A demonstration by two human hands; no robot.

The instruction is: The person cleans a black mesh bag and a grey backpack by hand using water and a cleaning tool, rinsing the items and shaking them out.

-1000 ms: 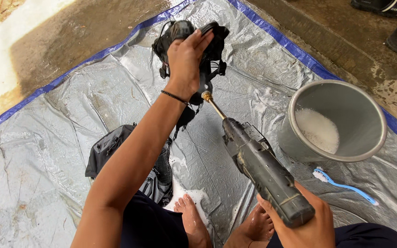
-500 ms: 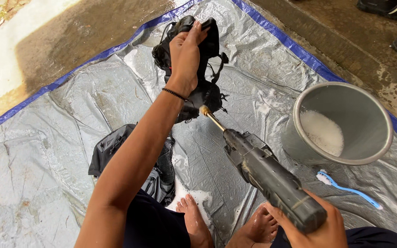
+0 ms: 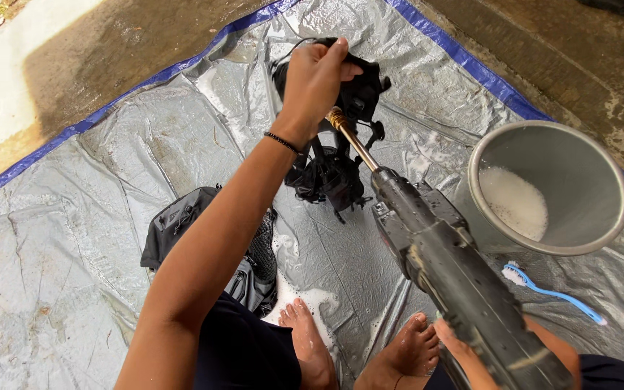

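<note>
Your left hand (image 3: pixel 315 79) is gripping the black bag (image 3: pixel 341 144) above the tarp's (image 3: pixel 74 217) far edge; your right hand (image 3: pixel 471 354) is clenching the spray gun (image 3: pixel 456 274), its nozzle touching the bag.

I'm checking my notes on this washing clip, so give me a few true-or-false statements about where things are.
1. The left hand holds a black bag up off the tarp. True.
2. The bucket is empty. False: foamy water lies at its bottom.
3. The spray gun has a brass nozzle pointing at the black bag. True.
4. The blue brush lies inside the bucket. False: it lies on the tarp beside the bucket.
5. The person wears shoes. False: both feet are bare.
</note>
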